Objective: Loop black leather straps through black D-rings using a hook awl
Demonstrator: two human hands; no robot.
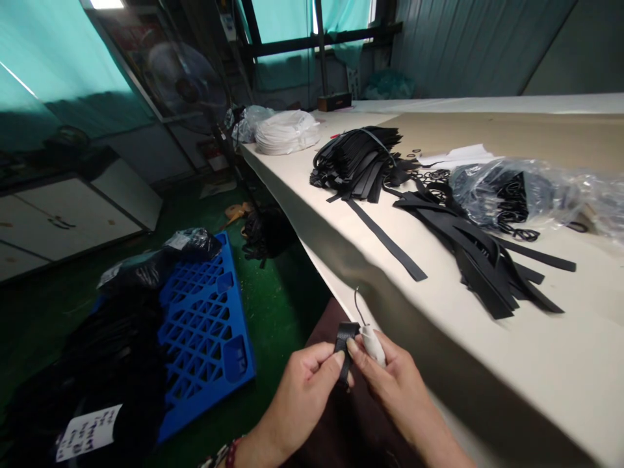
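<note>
Between the thumb and fingers of my left hand (308, 385) is a folded black strap (346, 332), looped over at its upper end. My right hand (400, 380) grips the pale handle of a hooked tool (373, 346), whose thin curved metal tip points up and away. The right thumb also presses against the strap, so both hands meet at it. They are over my lap, beside the table edge. On the table lie a single loose strap (387, 240), a tied bundle of black straps (358, 159) and a loose pile of straps (480, 257).
Black rings (433, 179) lie by a clear plastic bag (546, 195) on the long pale table (560, 364). A stack of white coils (286, 132) stands at its far end. Down on the left, a blue pallet (244, 325) carries black bags. Behind it stands a fan (188, 88).
</note>
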